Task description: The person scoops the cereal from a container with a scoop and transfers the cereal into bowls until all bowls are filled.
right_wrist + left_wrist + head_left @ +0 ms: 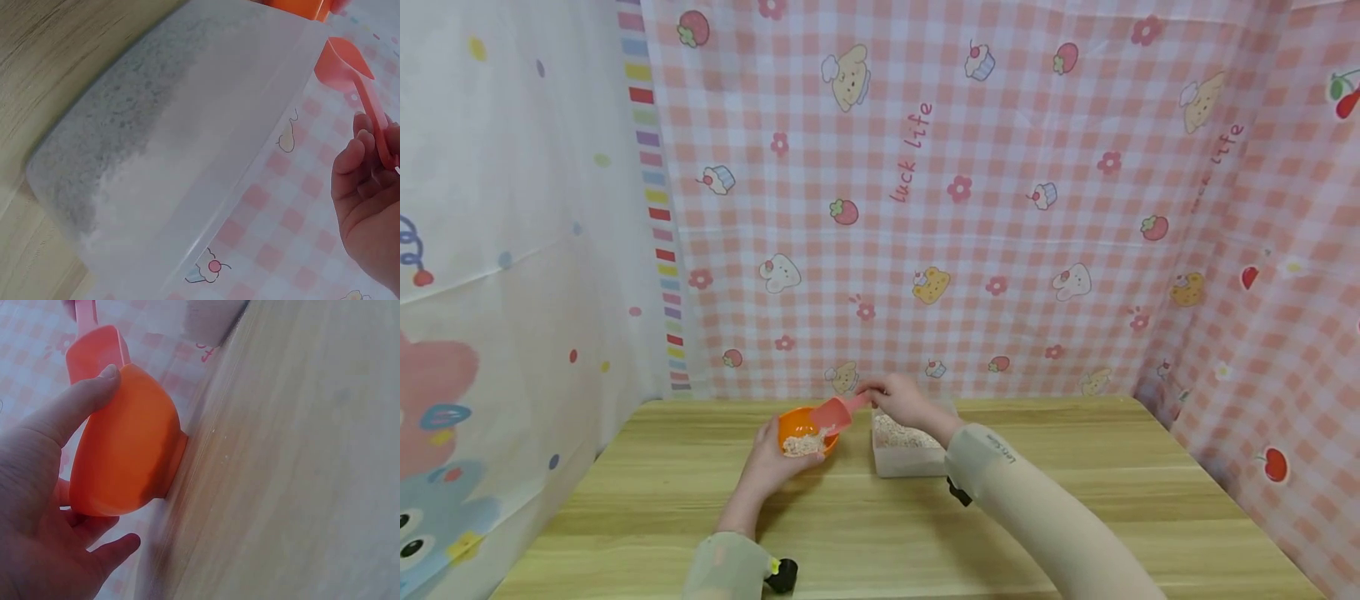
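Note:
My left hand grips an orange bowl by its side, thumb at the rim and fingers round the opposite side. Pale flakes, like oats, lie inside the bowl. The right hand holds a pink scoop by its handle, fingers curled round the end. Tilted toward the bowl, the scoop's head overlaps the rim, with some flakes at its lip. To the right of the bowl stands a translucent white container partly filled with the same flakes; the right forearm passes over it.
All of this is on a light wooden table. A pink checked curtain hangs behind the table's far edge, and a white patterned sheet hangs at the left. Tiny crumbs dot the wood near the bowl's foot.

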Demonstrator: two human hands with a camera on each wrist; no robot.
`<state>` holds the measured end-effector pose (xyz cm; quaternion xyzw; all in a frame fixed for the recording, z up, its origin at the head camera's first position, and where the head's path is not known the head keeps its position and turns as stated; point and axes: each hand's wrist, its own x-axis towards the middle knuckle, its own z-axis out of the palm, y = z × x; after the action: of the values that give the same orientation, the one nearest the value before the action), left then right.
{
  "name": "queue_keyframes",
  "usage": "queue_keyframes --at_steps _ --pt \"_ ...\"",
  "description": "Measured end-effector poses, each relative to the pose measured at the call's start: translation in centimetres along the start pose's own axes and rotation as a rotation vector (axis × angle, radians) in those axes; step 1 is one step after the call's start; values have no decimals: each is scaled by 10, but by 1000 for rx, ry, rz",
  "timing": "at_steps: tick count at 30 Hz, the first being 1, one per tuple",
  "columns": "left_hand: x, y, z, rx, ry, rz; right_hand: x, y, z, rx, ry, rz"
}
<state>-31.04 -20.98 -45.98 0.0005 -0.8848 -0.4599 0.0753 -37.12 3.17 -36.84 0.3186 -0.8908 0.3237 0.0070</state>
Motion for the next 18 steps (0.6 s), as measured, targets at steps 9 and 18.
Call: queue_keyframes --at_steps 9,18 --pt "-1 2 0 0 -2 1 -2 1 -1 16 20 14" --pt "-3 3 -3 -6 -9 13 -8 14 -2 382 82 145"
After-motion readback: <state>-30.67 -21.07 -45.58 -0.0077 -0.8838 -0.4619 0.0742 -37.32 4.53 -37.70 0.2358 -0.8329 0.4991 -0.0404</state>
